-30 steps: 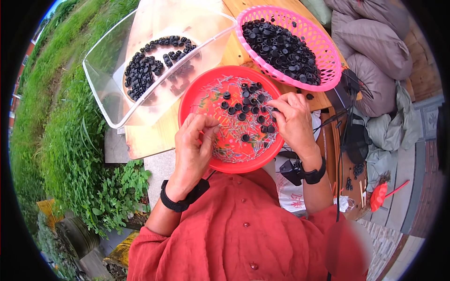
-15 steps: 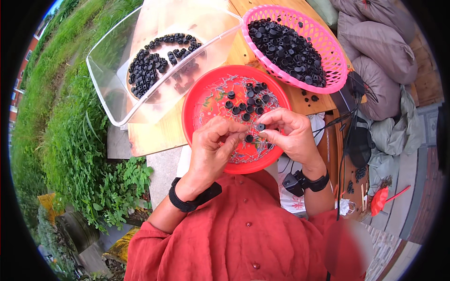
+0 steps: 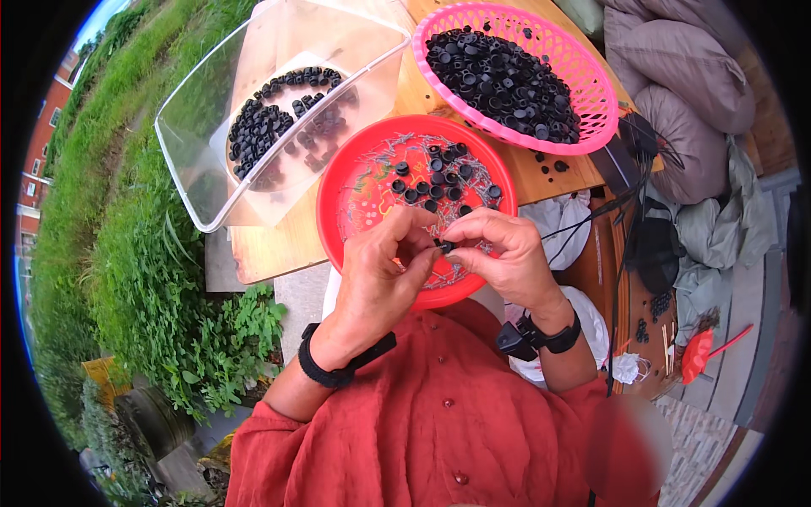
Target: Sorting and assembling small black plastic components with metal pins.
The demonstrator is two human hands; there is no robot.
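Over the near side of a red plastic basin (image 3: 328, 207), my two hands meet at the fingertips. Between them is a small black plastic cap (image 3: 444, 246), pinched by the thumb and forefinger of my right hand (image 3: 504, 253). The thumb and forefinger of my left hand (image 3: 384, 258) are closed against the cap's left side; whatever they pinch is too small to make out. Several loose black caps (image 3: 437, 178) lie in the basin among many thin metal screws or pins (image 3: 391, 152). My fingers hide part of the basin's near side.
Behind the basin at the right stands a pink openwork basket (image 3: 598, 101) heaped with black caps (image 3: 507, 80). A clear plastic bin (image 3: 196, 221) stands on the wooden table (image 3: 274, 252) at the left, with black parts (image 3: 262, 127) on a round board. Black cables (image 3: 621, 198) hang at the right.
My right hand has moved left and slightly down, bringing the black cap to my left fingertips. The view has shifted a little, so basin and basket sit slightly further left.
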